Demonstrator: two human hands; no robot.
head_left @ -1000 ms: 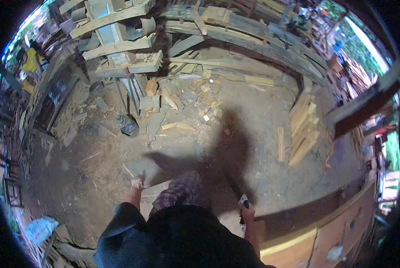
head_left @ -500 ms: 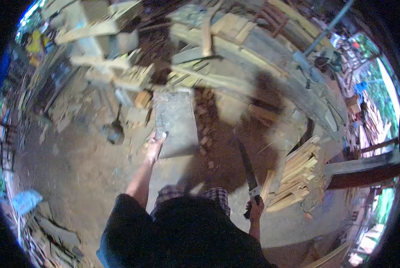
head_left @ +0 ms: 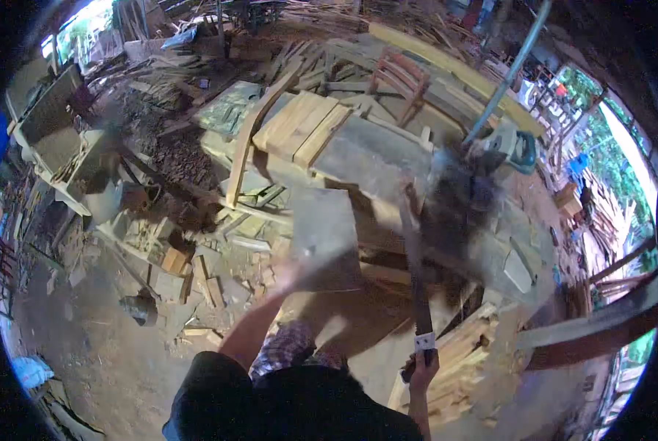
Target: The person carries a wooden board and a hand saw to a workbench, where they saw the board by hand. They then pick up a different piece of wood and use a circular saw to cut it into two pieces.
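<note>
- The left hand (head_left: 288, 273), blurred, grips the lower edge of a flat grey board (head_left: 323, 234), which is held up in front of the person, over the scrap wood (head_left: 196, 275) on the ground.
- The right hand (head_left: 422, 370) is closed around the handle of a long machete (head_left: 415, 283), blade pointing up and away.
- Judging from this, the board wants a firm hold low down, with the blade kept well apart from the left arm and the workbench (head_left: 387, 158) edge.

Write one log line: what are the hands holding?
left hand: holds flat board | right hand: grips long blade | ahead: workbench, wood scraps
</note>
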